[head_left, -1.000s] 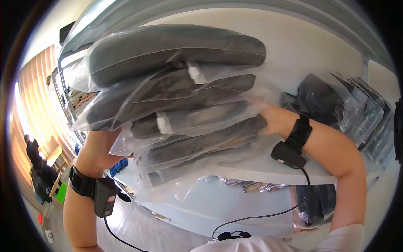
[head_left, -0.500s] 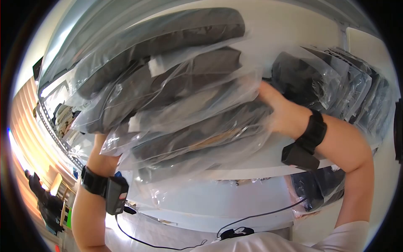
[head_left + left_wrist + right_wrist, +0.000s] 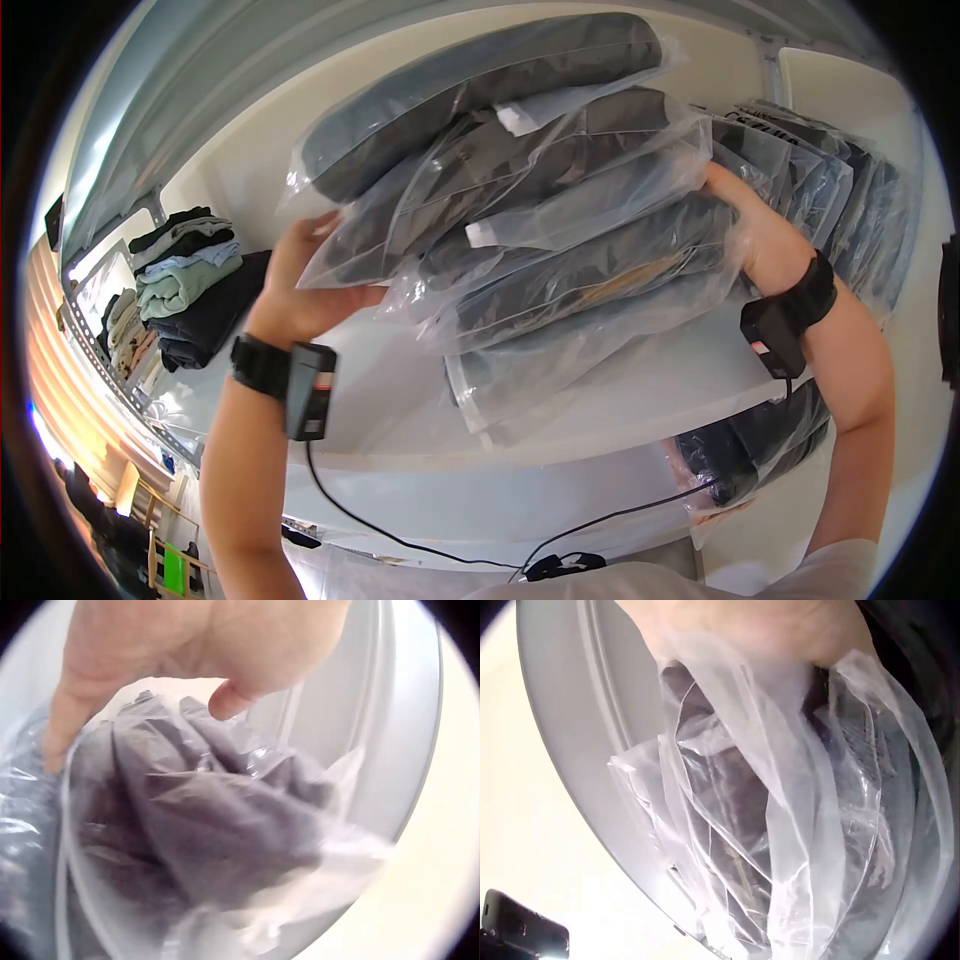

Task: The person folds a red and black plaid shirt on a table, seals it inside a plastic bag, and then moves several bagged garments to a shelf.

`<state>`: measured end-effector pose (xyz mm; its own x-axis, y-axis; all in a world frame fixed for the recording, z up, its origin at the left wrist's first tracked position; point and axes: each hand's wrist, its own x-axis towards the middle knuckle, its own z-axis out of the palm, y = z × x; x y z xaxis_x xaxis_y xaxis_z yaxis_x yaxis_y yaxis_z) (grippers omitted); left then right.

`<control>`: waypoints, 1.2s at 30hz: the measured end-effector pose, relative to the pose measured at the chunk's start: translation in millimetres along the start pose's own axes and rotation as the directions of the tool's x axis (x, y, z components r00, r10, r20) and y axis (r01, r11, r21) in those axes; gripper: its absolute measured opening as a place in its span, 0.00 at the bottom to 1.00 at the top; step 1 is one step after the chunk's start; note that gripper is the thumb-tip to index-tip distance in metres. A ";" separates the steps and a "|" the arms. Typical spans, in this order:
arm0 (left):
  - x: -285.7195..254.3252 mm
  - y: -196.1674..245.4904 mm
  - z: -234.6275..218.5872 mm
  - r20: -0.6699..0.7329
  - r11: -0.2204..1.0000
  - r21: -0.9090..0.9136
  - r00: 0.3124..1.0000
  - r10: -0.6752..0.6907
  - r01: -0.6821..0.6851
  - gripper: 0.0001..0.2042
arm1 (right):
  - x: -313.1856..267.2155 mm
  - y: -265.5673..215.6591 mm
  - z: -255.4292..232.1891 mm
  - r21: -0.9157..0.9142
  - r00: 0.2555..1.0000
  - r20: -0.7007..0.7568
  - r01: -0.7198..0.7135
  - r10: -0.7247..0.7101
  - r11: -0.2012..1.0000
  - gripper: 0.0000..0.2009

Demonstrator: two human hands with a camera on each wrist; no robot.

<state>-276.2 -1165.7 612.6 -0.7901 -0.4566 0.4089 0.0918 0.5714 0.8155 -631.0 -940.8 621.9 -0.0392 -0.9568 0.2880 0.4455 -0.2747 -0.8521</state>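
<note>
Several dark folded items in clear plastic bags lie stacked and tilted on a white shelf [image 3: 370, 420], leaning up to the right. My left hand [image 3: 310, 285] is at the stack's left end, thumb and fingers spread apart. In the left wrist view that hand [image 3: 202, 645] rests over a bag with dark contents [image 3: 225, 832], touching the plastic. My right hand [image 3: 760, 225] grips the right end of the middle bags [image 3: 600, 200]; plastic covers its fingertips. The right wrist view shows this hand [image 3: 757, 630] against crumpled clear plastic [image 3: 802, 795].
Folded clothes [image 3: 190, 285] are piled on the shelf at left. More bagged items [image 3: 860, 200] stand at the right, beside the stack. A bagged dark item [image 3: 740, 450] lies on the level below. Cables [image 3: 400, 540] run from the wrist cameras in front of my body.
The stack has moved right, towards the bagged items, and the view has shifted so the folded clothes show at left. My left hand has come out from beneath the stack to its left end.
</note>
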 end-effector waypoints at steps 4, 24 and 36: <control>-4.5 60.5 29.9 0.094 0.607 -0.782 0.989 -0.113 0.143 0.21 | 1.2 4.5 5.4 -0.132 0.992 -0.058 0.107 -0.116 0.985 0.15; -82.4 40.4 -56.0 -0.065 0.822 -0.542 0.967 -0.248 0.174 0.18 | 69.4 -18.4 121.6 -0.240 0.980 0.199 0.073 -0.025 0.968 0.08; -130.2 -29.9 -116.7 -0.247 0.770 -0.638 0.941 -0.233 0.023 0.21 | 95.9 104.0 164.1 -0.410 0.830 0.142 0.545 -0.539 0.731 0.27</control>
<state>-105.3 -1202.9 582.8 -0.6149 -0.7309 0.2960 0.4392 -0.0057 0.8984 -441.7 -1045.6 632.7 -0.1452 -0.6331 0.7603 -0.0625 -0.7610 -0.6457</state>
